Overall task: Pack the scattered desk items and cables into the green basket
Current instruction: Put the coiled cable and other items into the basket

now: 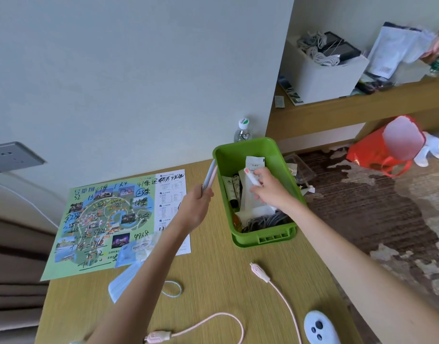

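The green basket (275, 155) stands on the wooden desk (213, 274), holding tubes, papers and a grey cable. My right hand (265, 187) is inside it and pinches a white pen with a red tip (250, 177). Left of the basket, my left hand (198, 204) grips two pens (209, 176), one blue and one pink, pointing up. On the desk lie a pink cable (280, 294), a pale blue remote (319, 327), a face mask (125, 281), a blue packet (136, 249) and a hair tie (172, 289).
A scribbled green map sheet (104, 219) covers the desk's left part. A water bottle (242, 131) stands behind the basket by the wall. A wall socket (12, 156) is far left. Right: carpet, a red bag (384, 150), and a shelf with a white box (322, 73).
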The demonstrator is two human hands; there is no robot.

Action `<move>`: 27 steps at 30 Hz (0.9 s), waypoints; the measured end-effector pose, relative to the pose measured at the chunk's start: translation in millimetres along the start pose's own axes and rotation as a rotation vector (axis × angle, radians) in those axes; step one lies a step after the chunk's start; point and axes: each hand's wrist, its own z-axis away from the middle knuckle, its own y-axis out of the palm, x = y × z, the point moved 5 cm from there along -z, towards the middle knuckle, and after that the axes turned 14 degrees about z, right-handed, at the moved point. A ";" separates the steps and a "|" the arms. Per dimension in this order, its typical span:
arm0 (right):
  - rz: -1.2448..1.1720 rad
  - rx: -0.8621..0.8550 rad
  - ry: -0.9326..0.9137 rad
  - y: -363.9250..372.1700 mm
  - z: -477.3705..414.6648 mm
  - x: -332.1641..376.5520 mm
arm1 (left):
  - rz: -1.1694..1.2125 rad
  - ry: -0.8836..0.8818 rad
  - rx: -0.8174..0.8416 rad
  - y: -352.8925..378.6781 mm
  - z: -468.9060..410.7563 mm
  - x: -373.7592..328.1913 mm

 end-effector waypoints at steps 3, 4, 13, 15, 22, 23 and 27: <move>0.096 0.055 -0.018 4.6 -2.9 2.6 | -0.052 0.024 -0.038 9.2 -4.7 -11.6; 0.162 0.055 -0.026 5.1 -1.7 1.8 | -0.081 0.041 -0.055 13.1 -6.5 -16.6; 0.351 -0.448 -0.253 -37.4 38.6 -14.1 | -0.443 0.166 -0.145 77.1 -14.7 -57.8; 0.346 -0.427 -0.279 -35.2 43.4 -16.5 | -0.635 0.169 -0.153 86.2 -15.8 -58.7; 0.336 -0.444 -0.382 -24.1 50.6 10.4 | -0.526 0.294 -0.295 26.9 -7.9 -52.4; 0.328 -0.442 -0.403 -19.7 51.6 20.2 | -0.505 0.287 -0.327 10.1 -5.6 -45.5; 0.309 -0.428 -0.526 8.2 58.5 66.6 | -0.521 0.175 -0.415 -59.8 9.0 4.1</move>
